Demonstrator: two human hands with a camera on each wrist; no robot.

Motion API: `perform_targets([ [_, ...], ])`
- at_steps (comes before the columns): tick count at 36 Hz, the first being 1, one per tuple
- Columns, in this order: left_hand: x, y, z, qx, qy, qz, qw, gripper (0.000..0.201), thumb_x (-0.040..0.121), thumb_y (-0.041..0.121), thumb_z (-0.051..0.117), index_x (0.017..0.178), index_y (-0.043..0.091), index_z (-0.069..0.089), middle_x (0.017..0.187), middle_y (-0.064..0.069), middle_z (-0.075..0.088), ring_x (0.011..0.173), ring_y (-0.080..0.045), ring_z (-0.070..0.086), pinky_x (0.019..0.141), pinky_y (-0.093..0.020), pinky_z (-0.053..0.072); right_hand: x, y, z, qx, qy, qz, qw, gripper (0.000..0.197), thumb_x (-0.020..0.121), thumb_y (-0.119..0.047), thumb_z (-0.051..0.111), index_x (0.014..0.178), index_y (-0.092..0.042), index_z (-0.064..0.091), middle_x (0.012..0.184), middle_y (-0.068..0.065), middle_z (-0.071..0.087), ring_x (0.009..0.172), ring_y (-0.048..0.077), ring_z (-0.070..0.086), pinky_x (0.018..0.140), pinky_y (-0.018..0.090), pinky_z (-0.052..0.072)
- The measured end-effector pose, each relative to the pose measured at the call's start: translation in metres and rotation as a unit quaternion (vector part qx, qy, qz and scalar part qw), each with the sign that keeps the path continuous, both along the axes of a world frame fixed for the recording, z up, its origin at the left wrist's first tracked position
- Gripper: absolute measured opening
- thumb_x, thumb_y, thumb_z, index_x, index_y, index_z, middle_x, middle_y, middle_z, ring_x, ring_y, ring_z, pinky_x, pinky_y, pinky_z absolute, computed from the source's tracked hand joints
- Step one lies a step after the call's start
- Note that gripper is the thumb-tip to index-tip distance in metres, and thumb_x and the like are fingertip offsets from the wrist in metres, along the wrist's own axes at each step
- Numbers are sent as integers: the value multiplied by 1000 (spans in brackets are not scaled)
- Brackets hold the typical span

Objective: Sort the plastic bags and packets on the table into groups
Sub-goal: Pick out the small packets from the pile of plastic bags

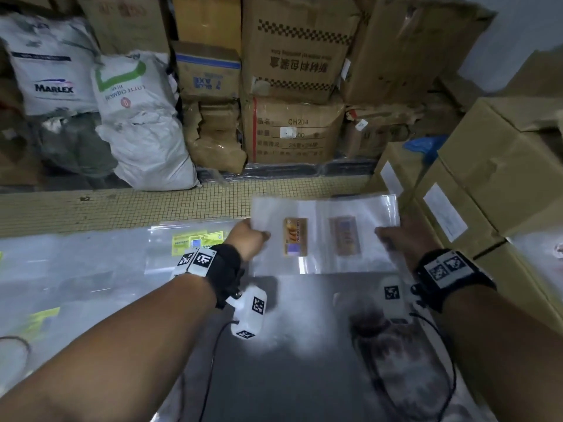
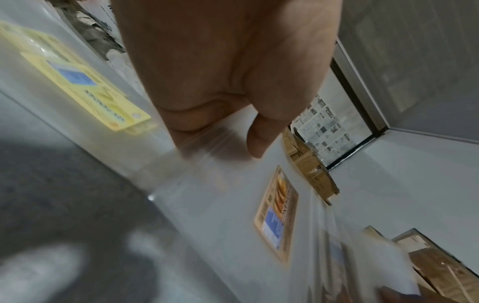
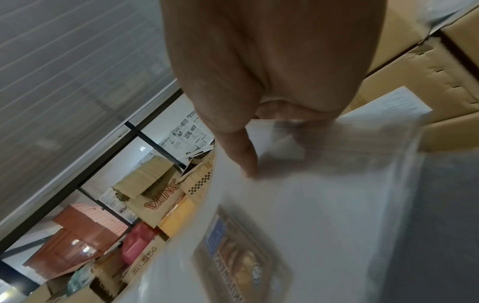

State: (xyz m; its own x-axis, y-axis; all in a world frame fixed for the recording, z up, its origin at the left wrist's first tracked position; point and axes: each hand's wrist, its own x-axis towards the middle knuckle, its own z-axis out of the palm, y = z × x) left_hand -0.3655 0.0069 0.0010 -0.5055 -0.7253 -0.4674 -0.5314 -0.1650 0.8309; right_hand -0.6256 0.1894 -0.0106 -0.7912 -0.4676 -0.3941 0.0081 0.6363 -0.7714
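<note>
Clear bags with brown labels, held at both ends.
Left hand [image 1: 247,239] pinches the clear plastic bags [image 1: 323,236] at one edge; right hand [image 1: 393,239] pinches the opposite edge.

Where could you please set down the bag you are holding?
The dark table is bare between your forearms, below the held bag. Left is crowded: yellow-label bags overlap. Right, boxes hem the edge.

Clear bag [image 1: 335,239] bears orange-and-blue labels [image 1: 295,237] (one paler); neighbouring bag's label [image 1: 195,240] yellow.
</note>
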Motion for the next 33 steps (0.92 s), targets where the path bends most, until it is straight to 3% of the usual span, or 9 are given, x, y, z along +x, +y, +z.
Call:
perform_targets([
  [4,-23,6,-7,-4,-5,25,1000,24,95,8,55,118,4,62,111,-11,69,92,-22,65,75,-29,51,-34,-12,-12,21,14,16,1000,47,76,-30,75,113,-6,61,89,13,67,71,25,62,60,34,50],
  [7,-36,7,-10,-9,-23,38,999,28,94,11,59,120,3,62,114,-13,70,99,-28,66,84,-35,55,-50,-22,-13,37,8,20,999,48,79,-30,76,118,-11,57,105,16,65,80,25,60,58,29,45],
  [10,-46,5,-15,-8,-34,58,998,30,94,11,60,123,3,59,117,-13,68,102,-30,66,93,-41,54,-70,-30,-32,46,4,34,998,67,61,-45,78,118,-14,57,101,9,57,78,22,56,55,26,43],
  [13,-55,3,-20,-23,-52,69,996,32,95,12,59,126,4,55,118,-9,66,102,-29,64,89,-36,53,-71,-33,-35,55,2,30,998,44,76,-34,77,111,-18,56,89,9,58,60,20,53,43,22,40],
  [16,-59,1,-24,-48,-75,76,993,34,96,12,58,129,3,53,122,-10,63,108,-30,62,88,-34,50,-66,-32,-29,60,-2,25,998,13,88,-15,70,88,-11,57,70,7,57,51,17,50,35,19,36],
  [18,-63,0,-27,-64,-93,73,991,35,96,13,59,128,3,52,124,-12,62,110,-31,60,90,-34,49,-64,-31,-28,56,6,29,998,10,87,-8,67,92,-8,58,75,8,59,55,15,51,40,21,37],
  [23,-68,-3,-36,-85,-128,71,986,34,94,15,61,126,4,54,123,-13,63,110,-32,60,95,-38,51,-59,-29,-34,46,11,21,999,44,86,-5,68,127,0,53,113,14,60,88,22,55,71,29,44],
  [29,-68,-2,-47,-95,-156,56,982,43,91,21,64,129,3,53,122,-14,64,108,-33,62,95,-42,53,-59,-25,-48,65,25,28,997,45,83,-10,71,124,-3,54,121,16,62,108,31,60,91,39,50],
  [33,-68,-2,-54,-113,-187,33,975,44,91,22,64,129,3,53,121,-13,64,110,-32,61,93,-38,52,-58,-23,-56,68,51,29,996,43,85,-11,69,124,-5,53,120,15,62,110,32,59,96,42,49],
])
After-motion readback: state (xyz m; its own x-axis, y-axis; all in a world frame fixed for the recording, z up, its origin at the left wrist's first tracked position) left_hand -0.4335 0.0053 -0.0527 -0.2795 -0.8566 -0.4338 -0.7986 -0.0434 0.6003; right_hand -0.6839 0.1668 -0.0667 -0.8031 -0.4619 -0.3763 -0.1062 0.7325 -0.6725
